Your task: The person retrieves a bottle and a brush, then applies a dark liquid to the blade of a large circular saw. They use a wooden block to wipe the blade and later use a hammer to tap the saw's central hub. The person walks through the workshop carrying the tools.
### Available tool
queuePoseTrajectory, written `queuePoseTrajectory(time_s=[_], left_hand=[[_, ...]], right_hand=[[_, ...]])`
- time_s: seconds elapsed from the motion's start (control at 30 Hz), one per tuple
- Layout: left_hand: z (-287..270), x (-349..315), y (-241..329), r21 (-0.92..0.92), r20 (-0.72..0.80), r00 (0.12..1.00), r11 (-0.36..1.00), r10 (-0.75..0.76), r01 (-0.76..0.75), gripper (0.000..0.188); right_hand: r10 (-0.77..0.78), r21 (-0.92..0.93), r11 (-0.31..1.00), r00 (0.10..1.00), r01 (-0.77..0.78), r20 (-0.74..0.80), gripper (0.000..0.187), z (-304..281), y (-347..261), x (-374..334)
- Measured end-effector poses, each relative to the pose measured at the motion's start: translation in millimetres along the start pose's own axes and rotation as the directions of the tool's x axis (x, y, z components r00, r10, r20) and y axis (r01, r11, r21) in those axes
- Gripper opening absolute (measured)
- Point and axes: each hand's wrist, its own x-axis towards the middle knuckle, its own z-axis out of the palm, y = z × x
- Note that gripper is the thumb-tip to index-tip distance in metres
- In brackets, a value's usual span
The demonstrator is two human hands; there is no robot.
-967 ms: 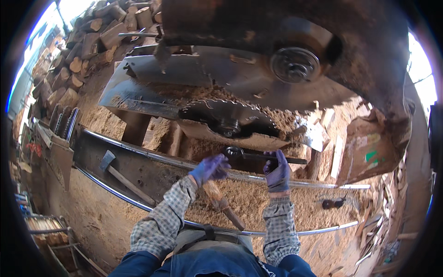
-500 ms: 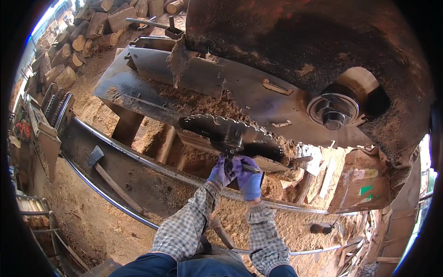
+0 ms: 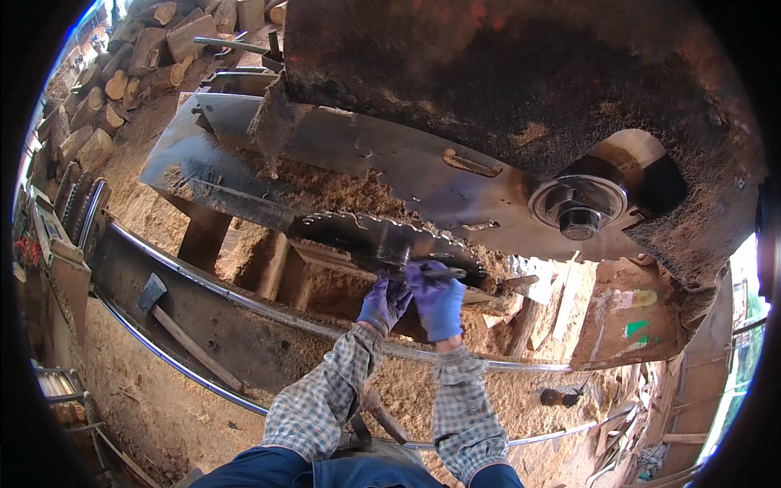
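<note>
A toothed circular saw blade (image 3: 342,230) sits on its shaft below the sawdust-covered metal guard (image 3: 285,187). Both my hands, in purple-blue gloves, are just below the blade's hub. My left hand (image 3: 384,302) has its fingers curled together near the shaft end; what they hold, if anything, is hidden. Beside it, my right hand (image 3: 438,305) is closed around a dark, rod-like tool (image 3: 452,274) whose end sticks out to the right. Its exact kind does not show.
An axe (image 3: 183,329) lies on the dark plate between curved metal rails (image 3: 244,294). A wooden-handled tool (image 3: 386,421) is close to my legs. A dark bottle-like object (image 3: 560,397) lies on sawdust. A large bolted shaft (image 3: 579,207) protrudes at right; logs (image 3: 114,85) are piled far left.
My right hand has separated slightly from the left and turned, with the dark tool still in it. The whole view has shifted, so the machine appears farther left.
</note>
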Motion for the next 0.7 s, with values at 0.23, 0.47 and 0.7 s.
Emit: queuePoseTrajectory(time_s=[0.23, 0.47, 0.7], left_hand=[[18.7, -6.0, 5.0, 0.084, -0.066, 0.998, 0.996, -0.002, 0.008, 0.027], [5.3, 5.0, 19.1, 0.018, 0.052, 0.991, 0.992, -0.126, 0.125, 0.02], [3.5, 10.3, 37.4, 0.127, 0.074, 0.97, 0.967, -0.231, 0.221, 0.016]], right_hand=[[-0.279, -0.739, 0.627, 0.957, 0.246, 0.081, 0.029, -43.7, -3.5, -41.9], [0.32, -0.699, -0.667, 0.946, 0.258, 0.043, 0.076, -85.2, 101.1, -213.6], [0.254, -0.847, -0.529, 0.942, -0.056, -0.221, 0.078, -124.9, 136.4, -245.7]])
